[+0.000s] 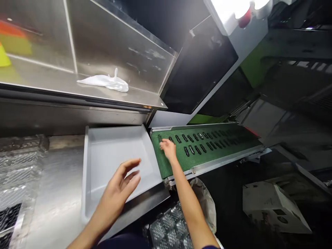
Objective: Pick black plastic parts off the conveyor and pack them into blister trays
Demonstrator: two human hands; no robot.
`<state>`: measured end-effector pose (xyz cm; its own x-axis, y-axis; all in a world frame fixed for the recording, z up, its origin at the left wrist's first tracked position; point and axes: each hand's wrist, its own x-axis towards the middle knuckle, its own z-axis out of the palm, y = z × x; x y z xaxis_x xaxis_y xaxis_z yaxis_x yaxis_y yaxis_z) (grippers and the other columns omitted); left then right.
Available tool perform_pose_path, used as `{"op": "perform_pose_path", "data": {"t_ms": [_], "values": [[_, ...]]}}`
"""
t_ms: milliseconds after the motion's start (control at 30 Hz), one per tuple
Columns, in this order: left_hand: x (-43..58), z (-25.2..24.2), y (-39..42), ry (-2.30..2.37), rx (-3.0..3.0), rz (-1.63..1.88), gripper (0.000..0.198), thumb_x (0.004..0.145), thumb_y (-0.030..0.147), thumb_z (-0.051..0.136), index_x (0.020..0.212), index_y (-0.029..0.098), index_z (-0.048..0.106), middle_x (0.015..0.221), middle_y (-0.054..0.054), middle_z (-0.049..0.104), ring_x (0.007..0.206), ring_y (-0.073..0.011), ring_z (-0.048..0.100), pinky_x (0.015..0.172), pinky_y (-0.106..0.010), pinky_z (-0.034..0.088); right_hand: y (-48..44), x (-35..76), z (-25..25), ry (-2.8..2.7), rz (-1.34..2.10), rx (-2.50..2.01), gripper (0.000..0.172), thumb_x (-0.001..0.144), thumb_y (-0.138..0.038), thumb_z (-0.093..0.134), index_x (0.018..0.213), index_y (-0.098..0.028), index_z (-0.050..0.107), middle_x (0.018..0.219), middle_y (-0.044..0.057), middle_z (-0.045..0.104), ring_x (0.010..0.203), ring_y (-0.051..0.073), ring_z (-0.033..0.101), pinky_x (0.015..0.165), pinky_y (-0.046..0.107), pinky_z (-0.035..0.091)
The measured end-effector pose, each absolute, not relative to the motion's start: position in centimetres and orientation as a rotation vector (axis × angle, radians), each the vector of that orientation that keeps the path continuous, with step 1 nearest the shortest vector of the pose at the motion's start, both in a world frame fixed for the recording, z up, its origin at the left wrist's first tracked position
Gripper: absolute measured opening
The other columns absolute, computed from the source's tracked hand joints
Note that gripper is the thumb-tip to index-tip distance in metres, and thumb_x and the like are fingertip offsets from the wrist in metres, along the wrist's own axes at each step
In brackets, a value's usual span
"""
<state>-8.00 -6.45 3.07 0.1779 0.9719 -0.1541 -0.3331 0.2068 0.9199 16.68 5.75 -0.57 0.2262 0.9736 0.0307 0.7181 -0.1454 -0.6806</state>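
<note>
A green mesh conveyor belt (204,147) runs from the grey tray's edge toward the upper right, carrying several small black oblong parts (192,149) in loose rows. My right hand (168,149) is over the belt's near end, with its fingertips down close to a black part (160,138). I cannot tell whether they grip it. My left hand (121,188) hangs open above a shallow light-grey tray (111,155), touching nothing in it. The tray shows no contents.
A steel shelf (85,86) with a white cloth (106,82) on it overhangs the tray. A bright steel surface (54,193) lies to the left. Below the belt are a crumpled plastic bag (204,204), foil-like packaging (168,228) and a pale box (272,207).
</note>
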Motion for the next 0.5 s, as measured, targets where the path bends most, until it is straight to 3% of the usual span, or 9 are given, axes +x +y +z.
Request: {"op": "perform_pose_path", "data": {"t_ms": [100,167,233,333,400,500], "values": [[-3.3,0.7,-2.3,0.906,0.83,1.117,0.059,0.071,0.049,0.076,0.122,0.024,0.06,0.146,-0.009,0.049,0.139,-0.0296,0.036,0.114,-0.04,0.029,2.6,14.2,-1.4,-1.723,0.842,-1.718,0.032,0.088,-0.034,0.068,0.113,-0.015,0.06,0.072,-0.002,0.07,0.063,0.013,0.067,0.065,0.026,0.056],[-1.4,-0.7,-0.9,0.828,0.716,1.16,0.055,0.075,0.051,0.072,0.12,0.022,0.062,0.135,-0.01,0.058,0.132,-0.0282,0.044,0.112,-0.039,0.032,1.7,13.8,-1.8,-1.787,0.92,-1.67,0.027,0.082,-0.033,0.074,0.101,-0.017,0.065,0.064,-0.004,0.067,0.057,0.013,0.065,0.061,0.024,0.054],[-0.7,-1.5,-0.6,0.768,0.591,1.231,0.049,0.078,0.05,0.071,0.116,0.02,0.063,0.113,-0.008,0.068,0.117,-0.0243,0.056,0.107,-0.036,0.038,2.6,15.1,-1.7,-1.763,0.867,-1.722,0.018,0.084,-0.032,0.071,0.093,-0.017,0.067,0.07,-0.002,0.069,0.063,0.013,0.066,0.065,0.026,0.054],[-1.4,-1.1,-1.1,0.723,0.424,1.261,0.034,0.085,0.038,0.067,0.114,0.019,0.064,0.083,0.0,0.065,0.082,-0.015,0.062,0.092,-0.031,0.05,6.0,19.5,-0.5,-1.587,0.623,-1.905,0.019,0.094,-0.031,0.059,0.103,-0.016,0.064,0.1,0.006,0.068,0.089,0.018,0.065,0.082,0.035,0.053],[-2.5,-0.6,-1.5,0.688,0.33,1.208,0.027,0.091,0.028,0.06,0.116,0.017,0.064,0.077,0.001,0.059,0.065,-0.0104,0.056,0.076,-0.028,0.054,8.2,22.5,0.5,-1.462,0.491,-2.009,0.023,0.095,-0.032,0.058,0.111,-0.015,0.061,0.115,0.008,0.062,0.101,0.021,0.061,0.089,0.041,0.051],[-4.4,-0.2,-2.3,0.624,0.195,1.137,0.028,0.096,0.023,0.05,0.118,0.011,0.064,0.077,-0.001,0.057,0.059,-0.009,0.052,0.063,-0.024,0.052,9.4,24.8,1.9,-1.358,0.441,-2.054,0.025,0.094,-0.035,0.059,0.107,-0.014,0.062,0.11,0.007,0.063,0.097,0.02,0.062,0.087,0.041,0.051]]}}
